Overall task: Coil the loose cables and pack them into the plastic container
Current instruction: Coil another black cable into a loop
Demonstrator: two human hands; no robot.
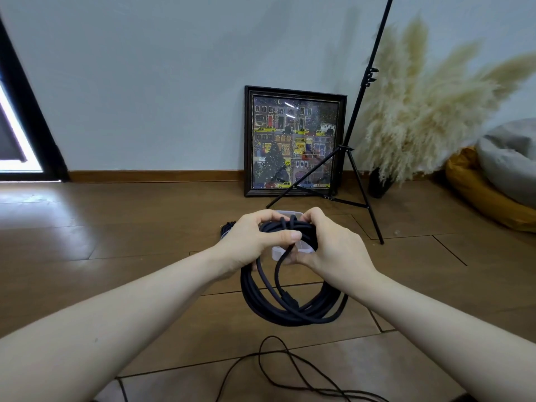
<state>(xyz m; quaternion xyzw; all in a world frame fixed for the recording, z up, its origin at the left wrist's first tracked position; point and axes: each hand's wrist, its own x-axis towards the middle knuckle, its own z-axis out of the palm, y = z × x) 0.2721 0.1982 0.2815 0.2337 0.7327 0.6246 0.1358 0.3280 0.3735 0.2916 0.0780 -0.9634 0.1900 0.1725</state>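
Both hands hold one coiled black cable (293, 303) above the wooden floor (145, 242). The left hand (258, 242) has its grip clenched round the top of the bundle, thumb laid across the strands; the right hand (333, 250) grasps the same bundle from the other side, fingers curled over the top and thumb beneath. The coil counts several turns and hangs as an upright loop, its long axis running from the hands down toward the viewer; one free end with a plug dangles inside the loop. Behind the hands one clear plastic container (290, 250) sits on the floor, largely hidden. A second, thin black cable (278, 369) lies loose on the floor in the foreground. Farther back stand one framed picture (294, 140), one black tripod stand (359, 117) and one bunch of pampas grass (420, 105).
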